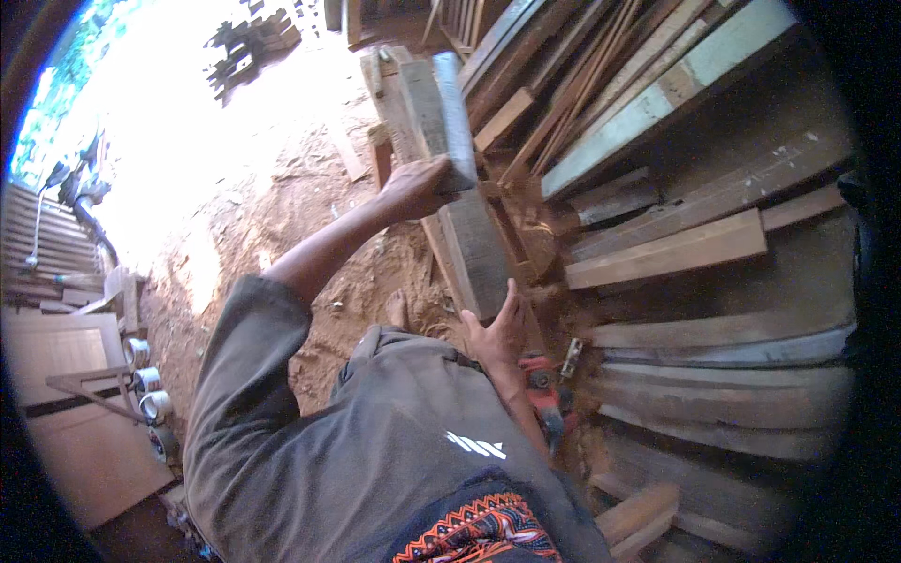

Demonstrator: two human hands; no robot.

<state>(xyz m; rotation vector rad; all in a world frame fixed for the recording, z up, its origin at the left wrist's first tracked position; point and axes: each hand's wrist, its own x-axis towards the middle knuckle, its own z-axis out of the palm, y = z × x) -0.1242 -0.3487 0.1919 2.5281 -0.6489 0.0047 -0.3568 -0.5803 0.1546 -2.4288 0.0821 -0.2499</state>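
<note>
A thick grey-brown wooden beam (474, 253) runs away from my body, on top of other timber. My right hand (499, 336) spans its near end, thumb on one side and fingers on the other. Farther along, my left hand (419, 188) is closed over the beam around the dark end of a long pale grey-blue strip (453, 108). This strip lies along the beam's right side; its kind is unclear. Below the right forearm is a red and black power tool (542, 380), partly hidden by the arm.
Stacked boards (676, 253) fill the right side, with long planks (666, 89) leaning at the far right. Sandy ground (244, 216) lies to the left. White-rimmed rolls (147, 380) stand beside wooden panels (94, 436) at the left. A dark pile (249, 47) sits far back.
</note>
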